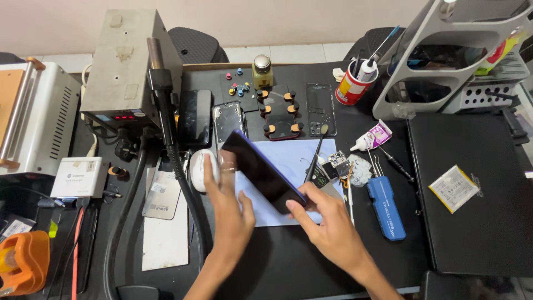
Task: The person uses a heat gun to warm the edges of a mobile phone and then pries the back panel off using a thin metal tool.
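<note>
Head view shows 2 hands holding a dark phone [261, 172] tilted above a pale blue mat [288, 166] on the black desk [288, 261]. Left hand [230, 208] is closed on its upper end, right hand [327, 222] pinches the lower corner. It looks thin, stiff, smooth, easy to crack. Hold its edges.

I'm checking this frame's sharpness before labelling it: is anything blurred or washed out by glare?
Head view: the left hand shows motion blur at its fingers; the right hand and the dark phone they hold look sharp; light is even with soft shadows; faint sheen on the phone, no strong glare; edges bend slightly.
</note>
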